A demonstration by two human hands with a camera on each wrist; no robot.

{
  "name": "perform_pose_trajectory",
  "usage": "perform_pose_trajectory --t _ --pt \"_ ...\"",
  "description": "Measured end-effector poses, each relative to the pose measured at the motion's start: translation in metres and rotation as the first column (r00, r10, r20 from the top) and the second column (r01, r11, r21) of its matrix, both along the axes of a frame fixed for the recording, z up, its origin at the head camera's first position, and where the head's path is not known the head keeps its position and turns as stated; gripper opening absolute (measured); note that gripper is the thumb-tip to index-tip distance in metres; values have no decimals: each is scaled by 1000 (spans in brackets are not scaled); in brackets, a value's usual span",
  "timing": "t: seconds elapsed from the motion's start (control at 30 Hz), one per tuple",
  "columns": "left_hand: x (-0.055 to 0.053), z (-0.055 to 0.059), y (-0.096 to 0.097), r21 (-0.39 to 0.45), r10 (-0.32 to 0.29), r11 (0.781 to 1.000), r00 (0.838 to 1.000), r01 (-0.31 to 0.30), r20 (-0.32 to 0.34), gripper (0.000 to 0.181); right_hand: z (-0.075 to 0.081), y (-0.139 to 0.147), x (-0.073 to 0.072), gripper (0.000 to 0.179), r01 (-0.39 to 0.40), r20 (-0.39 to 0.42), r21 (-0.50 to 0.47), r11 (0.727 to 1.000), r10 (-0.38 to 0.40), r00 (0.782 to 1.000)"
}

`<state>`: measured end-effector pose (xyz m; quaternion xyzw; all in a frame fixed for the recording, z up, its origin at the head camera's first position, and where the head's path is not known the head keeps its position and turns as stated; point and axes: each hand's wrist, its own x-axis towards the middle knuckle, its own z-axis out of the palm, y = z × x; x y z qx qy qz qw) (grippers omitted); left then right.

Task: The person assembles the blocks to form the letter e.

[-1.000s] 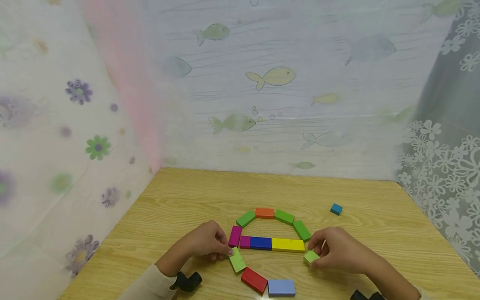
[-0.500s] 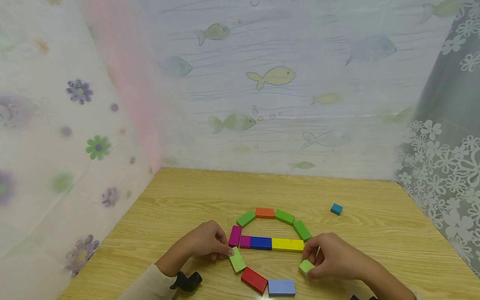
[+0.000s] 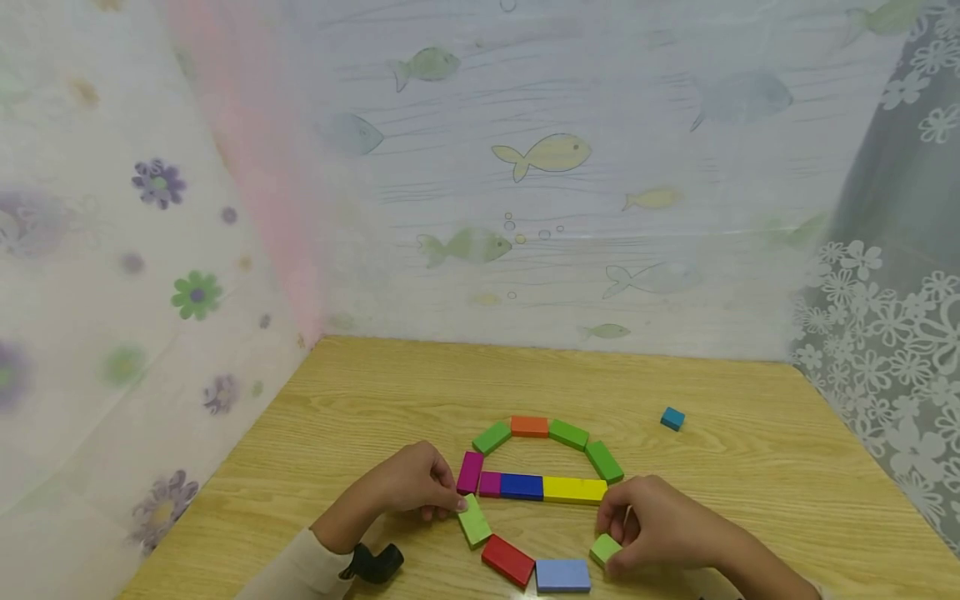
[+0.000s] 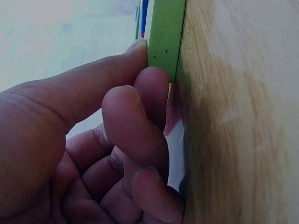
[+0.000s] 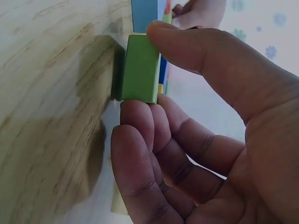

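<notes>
My left hand pinches the upper end of a light green block lying on the table; in the left wrist view, the thumb touches its top edge and a fingertip its end. Between thumb and fingers, my right hand holds another light green block, partly hidden in the head view. Just left of it lies a light blue block, and a red block sits between that and the left green block. A yellow block is near the right fingertips.
An arch of magenta, green and orange blocks curves above a row with a dark blue block. A small blue block lies apart on the wooden table. Patterned curtains surround it.
My right hand has moved toward me and slightly left with its light green block, closer to the light blue block. The left hand stays in place.
</notes>
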<state>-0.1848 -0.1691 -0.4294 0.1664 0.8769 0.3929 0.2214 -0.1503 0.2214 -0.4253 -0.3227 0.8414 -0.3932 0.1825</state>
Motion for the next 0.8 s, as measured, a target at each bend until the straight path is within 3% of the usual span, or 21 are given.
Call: perform_pose_trajectory --t 0.8 --pt "0 0 -1 13 -2 1000 1000 2 2 25 0 -6 2 30 8 79 45 999 -12 997"
